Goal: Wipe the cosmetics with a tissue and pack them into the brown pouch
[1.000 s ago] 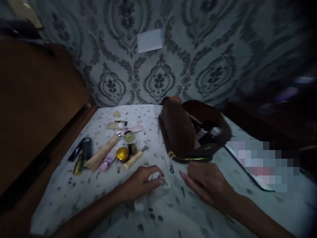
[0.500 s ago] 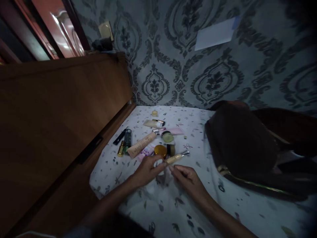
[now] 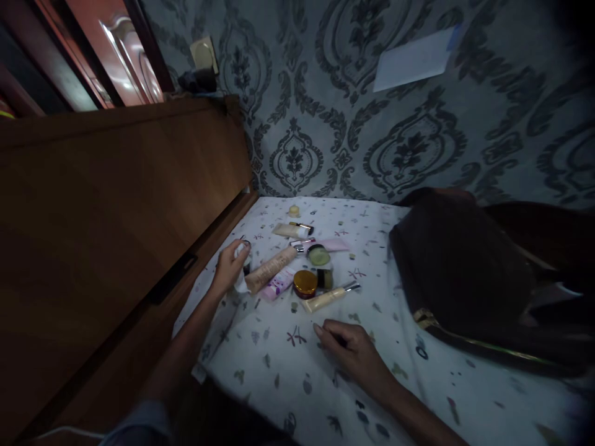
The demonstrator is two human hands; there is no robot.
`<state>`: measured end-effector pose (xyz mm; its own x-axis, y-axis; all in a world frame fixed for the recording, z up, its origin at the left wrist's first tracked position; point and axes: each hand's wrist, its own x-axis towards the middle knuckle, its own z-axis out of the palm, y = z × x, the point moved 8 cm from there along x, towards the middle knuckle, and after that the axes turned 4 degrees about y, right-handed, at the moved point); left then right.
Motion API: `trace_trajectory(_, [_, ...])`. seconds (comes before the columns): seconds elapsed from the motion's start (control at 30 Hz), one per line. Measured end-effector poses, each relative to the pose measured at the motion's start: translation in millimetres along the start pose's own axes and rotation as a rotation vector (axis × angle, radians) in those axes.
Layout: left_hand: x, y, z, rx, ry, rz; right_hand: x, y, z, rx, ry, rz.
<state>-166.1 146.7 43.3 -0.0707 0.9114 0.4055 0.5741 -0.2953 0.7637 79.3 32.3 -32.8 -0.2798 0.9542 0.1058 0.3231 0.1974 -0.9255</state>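
Observation:
My left hand is closed around a whitish, partly see-through item whose kind I cannot make out. It covers the spot beside a beige squeeze tube. Loosely curled above the sheet, my right hand shows nothing between thumb and fingers. Nearest to it lies a slim cream-coloured tube with a silvery end. Behind that tube are an amber-lidded jar and a dark jar on its side. A pink-and-white tube touches the beige one, and a green jar sits farther back.
Toward the wall lie a pale tube, a pink tube and a small yellow pot. A dark bag stands on the right of the patterned sheet. A wooden board borders the left side.
My left hand has moved left and away from me with the whitish item, to the left end of the tubes. My right hand stays nearly in place; the hands are now far apart.

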Motion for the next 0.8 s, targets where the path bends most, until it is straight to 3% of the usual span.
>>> trace_trajectory(0.13, [14.6,12.2,37.6,0.219,-0.183,0.087,-0.7,2.9,0.2,0.004,-0.002,-0.003])
trace_trajectory(0.27, [11.8,20.2,75.3,0.420,-0.404,0.121,0.2,3.3,-0.5,0.011,-0.006,0.002])
trace_trajectory(0.37, [10.2,20.5,83.8,0.558,-0.464,0.115,0.3,0.9,-1.2,0.019,-0.002,-0.023])
trace_trajectory(0.53, [6.7,36.0,81.2,0.709,-0.395,0.146,-0.5,2.4,-1.2,0.040,0.006,-0.029])
trace_trajectory(0.67, [-25.5,78.8,98.6,0.685,-0.389,0.315,-1.8,1.8,-4.5,0.078,0.030,-0.043])
trace_trajectory(0.8, [-82.0,116.0,140.6,0.595,-0.583,0.554,-5.8,-3.1,-30.1,0.152,0.269,-0.068])
